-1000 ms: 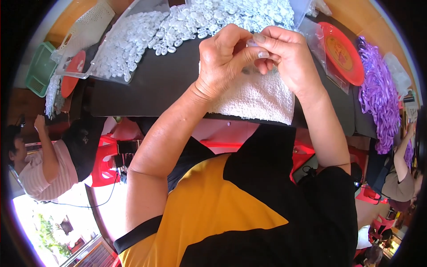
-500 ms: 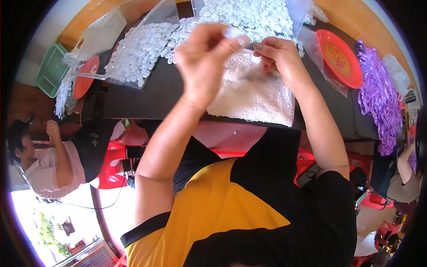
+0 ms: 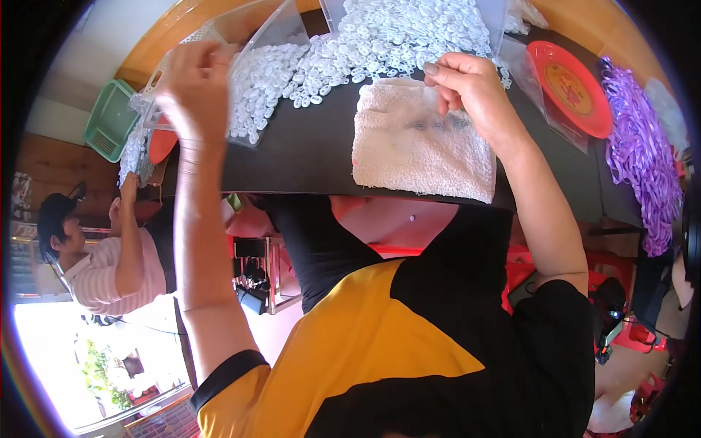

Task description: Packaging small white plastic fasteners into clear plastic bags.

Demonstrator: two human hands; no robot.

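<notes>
My left hand (image 3: 193, 91) is raised over the clear plastic bin on the left, smeared by motion, so whether it holds anything is unclear. Under and beside it lie heaps of small white oval pieces (image 3: 274, 69) with holes. My right hand (image 3: 471, 84) hovers over the upper right of a folded pale towel (image 3: 423, 157), thumb and fingers pinched together. Anything between those fingertips is too small or hidden to make out. Dark smudges mark the towel just below that hand.
Another clear bin (image 3: 496, 29) of white pieces stands at the back. Right of it are a red plate (image 3: 568, 89) and a bundle of purple ribbons (image 3: 642, 160). A green basket (image 3: 109, 120) sits far left, near a seated person (image 3: 109, 255) in a striped shirt.
My left hand has left my right hand and swung left to the left bin. The right hand stays over the towel, still pinched. The whole view has shifted slightly.
</notes>
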